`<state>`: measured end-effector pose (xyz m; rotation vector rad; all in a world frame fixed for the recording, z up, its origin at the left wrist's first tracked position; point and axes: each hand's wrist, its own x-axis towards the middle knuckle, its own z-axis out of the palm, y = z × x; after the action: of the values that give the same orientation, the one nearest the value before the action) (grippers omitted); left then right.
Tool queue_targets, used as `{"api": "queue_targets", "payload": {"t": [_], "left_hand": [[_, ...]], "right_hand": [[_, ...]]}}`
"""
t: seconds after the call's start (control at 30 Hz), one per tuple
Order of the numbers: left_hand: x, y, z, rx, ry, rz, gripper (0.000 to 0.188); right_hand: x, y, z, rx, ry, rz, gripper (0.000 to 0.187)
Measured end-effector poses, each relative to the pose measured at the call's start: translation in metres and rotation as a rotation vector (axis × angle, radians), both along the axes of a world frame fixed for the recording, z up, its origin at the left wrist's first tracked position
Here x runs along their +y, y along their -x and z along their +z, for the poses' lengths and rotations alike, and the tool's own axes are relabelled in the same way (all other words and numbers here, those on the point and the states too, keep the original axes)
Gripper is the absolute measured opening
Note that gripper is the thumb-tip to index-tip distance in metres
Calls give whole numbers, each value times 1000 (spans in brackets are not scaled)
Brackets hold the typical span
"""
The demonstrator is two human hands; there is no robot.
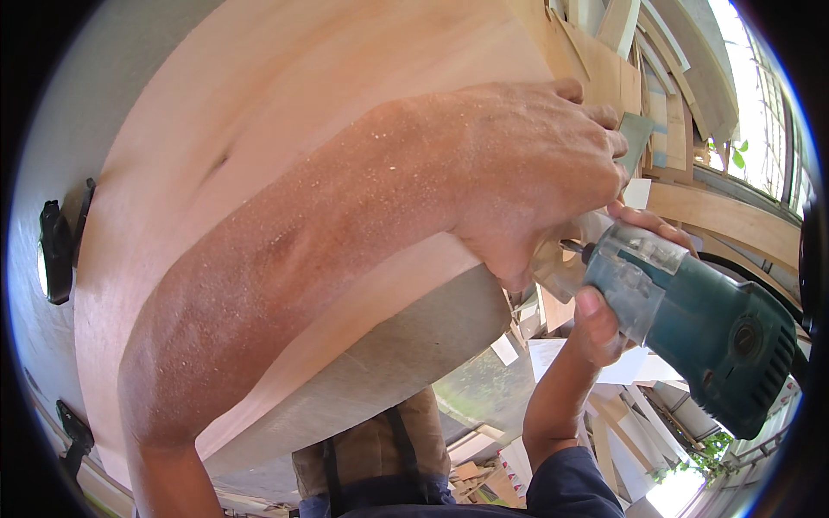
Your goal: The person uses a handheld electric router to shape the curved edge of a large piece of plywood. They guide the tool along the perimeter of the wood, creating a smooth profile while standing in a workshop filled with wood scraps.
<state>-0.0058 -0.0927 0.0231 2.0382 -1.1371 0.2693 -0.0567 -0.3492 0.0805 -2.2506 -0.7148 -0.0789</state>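
A pale, curved wooden sheet (pixel 345 52) spreads beneath my left forearm, which is dusted with wood specks. At the sheet's right end, my left hand (pixel 553 160) presses down with its fingers curled over the edge and the thumb bent down at the near side. My right hand (pixel 600 319) is closed around the clear housing of a teal trim router (pixel 717 319), thumb on the near side and fingers on the far side. The router lies tilted on its side. Its bit points at the sheet's end, close below my left hand; the exact contact there is hidden.
Under the sheet is a grey work surface (pixel 414 345) with a rounded end. Black clamps (pixel 57 250) show at the left. Wood offcuts (pixel 673 78) lean at the upper right beside a barred window (pixel 764 104); more scraps litter the floor. A black cord (pixel 734 269) runs behind the router.
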Motion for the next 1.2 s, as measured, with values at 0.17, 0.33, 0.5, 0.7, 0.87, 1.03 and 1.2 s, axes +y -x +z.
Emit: {"api": "queue_targets", "payload": {"t": [0.17,0.33,0.5,0.7,0.87,1.03,1.2], "left_hand": [[18,2,12,30,-24,15,62],[12,-2,10,87,-37,-19,71],[15,-5,15,116,-53,-32,84],[24,-6,29,134,-48,-54,94],[21,-20,26,137,19,-116,109],[27,-24,34,137,-52,-121,105],[7,-17,24,87,-89,-5,75]], "right_hand": [[9,-14,0,-36,-41,179,99],[10,-15,12,-11,65,243,102],[24,-12,6,-7,-35,171,100],[47,-5,4,-35,-184,84,97],[42,-10,4,-49,-287,97,92],[14,13,10,-100,-384,-81,90],[-57,60,-4,-202,-390,-400,90]]}}
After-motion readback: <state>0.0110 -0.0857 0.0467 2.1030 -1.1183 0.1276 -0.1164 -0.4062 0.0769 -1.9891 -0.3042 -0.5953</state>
